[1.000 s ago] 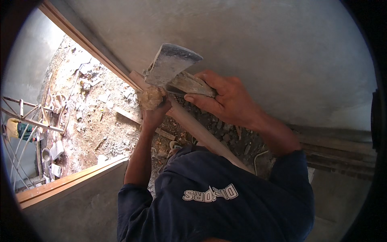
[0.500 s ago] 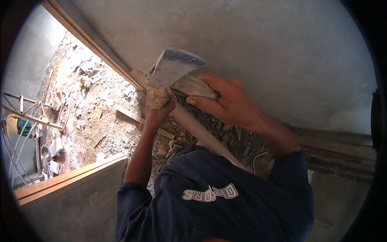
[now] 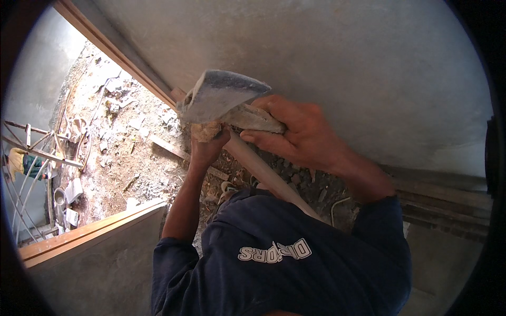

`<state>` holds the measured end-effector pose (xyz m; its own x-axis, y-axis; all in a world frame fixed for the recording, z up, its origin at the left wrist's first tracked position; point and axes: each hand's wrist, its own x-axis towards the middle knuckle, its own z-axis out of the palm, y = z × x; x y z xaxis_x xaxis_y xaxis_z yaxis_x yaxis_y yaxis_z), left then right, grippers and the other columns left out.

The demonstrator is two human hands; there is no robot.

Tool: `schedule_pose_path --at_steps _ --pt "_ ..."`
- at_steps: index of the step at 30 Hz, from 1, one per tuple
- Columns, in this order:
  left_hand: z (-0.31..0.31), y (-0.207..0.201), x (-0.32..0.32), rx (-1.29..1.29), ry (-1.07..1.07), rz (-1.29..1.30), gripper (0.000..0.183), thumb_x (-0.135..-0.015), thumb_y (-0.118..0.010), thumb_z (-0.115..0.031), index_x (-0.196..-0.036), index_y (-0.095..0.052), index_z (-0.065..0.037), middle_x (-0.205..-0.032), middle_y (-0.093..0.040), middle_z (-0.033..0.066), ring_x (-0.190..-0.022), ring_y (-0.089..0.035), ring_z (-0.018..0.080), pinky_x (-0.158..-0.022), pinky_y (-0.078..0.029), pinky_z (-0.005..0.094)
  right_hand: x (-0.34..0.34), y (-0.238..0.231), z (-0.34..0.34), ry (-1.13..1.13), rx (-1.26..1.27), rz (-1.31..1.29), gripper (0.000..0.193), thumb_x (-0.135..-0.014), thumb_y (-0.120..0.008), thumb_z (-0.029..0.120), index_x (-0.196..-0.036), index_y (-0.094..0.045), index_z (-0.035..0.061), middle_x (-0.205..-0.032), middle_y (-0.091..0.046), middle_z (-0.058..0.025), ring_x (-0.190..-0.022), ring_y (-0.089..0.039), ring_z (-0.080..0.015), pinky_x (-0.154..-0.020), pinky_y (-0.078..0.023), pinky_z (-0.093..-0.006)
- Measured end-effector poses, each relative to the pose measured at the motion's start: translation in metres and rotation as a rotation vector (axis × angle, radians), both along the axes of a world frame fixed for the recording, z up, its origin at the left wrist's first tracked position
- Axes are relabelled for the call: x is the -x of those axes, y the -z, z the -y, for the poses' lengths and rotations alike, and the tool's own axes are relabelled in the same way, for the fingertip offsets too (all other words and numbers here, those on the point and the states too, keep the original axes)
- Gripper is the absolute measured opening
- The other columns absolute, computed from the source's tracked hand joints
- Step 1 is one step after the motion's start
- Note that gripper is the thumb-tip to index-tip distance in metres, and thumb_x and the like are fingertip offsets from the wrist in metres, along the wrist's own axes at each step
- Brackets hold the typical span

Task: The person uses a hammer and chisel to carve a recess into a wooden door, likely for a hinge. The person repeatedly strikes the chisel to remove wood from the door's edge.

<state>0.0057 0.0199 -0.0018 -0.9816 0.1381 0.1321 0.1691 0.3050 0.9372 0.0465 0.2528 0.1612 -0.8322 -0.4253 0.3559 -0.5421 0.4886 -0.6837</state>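
Observation:
A grey hoe-like metal blade (image 3: pixel 224 92) with a curved edge sits across a long pale wooden pole (image 3: pixel 269 176); whether the two are joined is hidden. My right hand (image 3: pixel 298 129) is closed on a rough flat piece of wood (image 3: pixel 258 118), thumb below it and fingers above. This wood's far end passes behind the blade. Left of it, my left hand (image 3: pixel 209 150) is closed round a rough tan chunk (image 3: pixel 205 131), with the blade's lower edge just over the chunk. The left fingers are mostly hidden.
A grey plastered wall (image 3: pixel 342 52) rises ahead, edged by a wooden frame (image 3: pixel 116 55). Rubble ground (image 3: pixel 118 158) with a loose plank (image 3: pixel 168 147) lies left. A low wall with a wooden sill (image 3: pixel 95 231) stands nearer. Far left, a person (image 3: pixel 26 163) is behind metal scaffolding (image 3: pixel 45 150).
The blade has tilted and come down to the left, hiding more of the tan chunk. The piece of wood has shifted slightly. Both hands keep nearly the same place.

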Motion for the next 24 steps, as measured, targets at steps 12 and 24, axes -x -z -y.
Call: schedule_pose_path --at_steps 12,24 --pt "0.002 -0.001 -0.01 0.095 0.028 -0.052 0.025 -0.083 -0.074 -0.013 -0.104 -0.07 0.001 -0.093 -0.073 0.0106 -0.085 -0.069 0.0203 -0.075 -0.055 0.0353 -0.009 -0.004 -0.002 -0.02 -0.06 0.001 0.041 -0.091 -0.079 0.024 -0.121 -0.064 0.0018 -0.098 -0.073 -0.0154 -0.084 -0.075 -0.0267 -0.069 -0.057 -0.0375" --pt "0.0 0.006 -0.007 0.061 0.031 -0.02 0.033 -0.078 -0.076 -0.01 -0.107 -0.069 0.003 -0.098 -0.073 0.0121 -0.089 -0.069 0.021 -0.08 -0.055 0.0363 -0.009 0.001 -0.002 0.015 -0.252 0.251 0.039 -0.098 -0.066 0.041 -0.119 -0.062 0.0086 -0.1 -0.072 -0.014 -0.086 -0.071 -0.0356 -0.074 -0.056 -0.0451"
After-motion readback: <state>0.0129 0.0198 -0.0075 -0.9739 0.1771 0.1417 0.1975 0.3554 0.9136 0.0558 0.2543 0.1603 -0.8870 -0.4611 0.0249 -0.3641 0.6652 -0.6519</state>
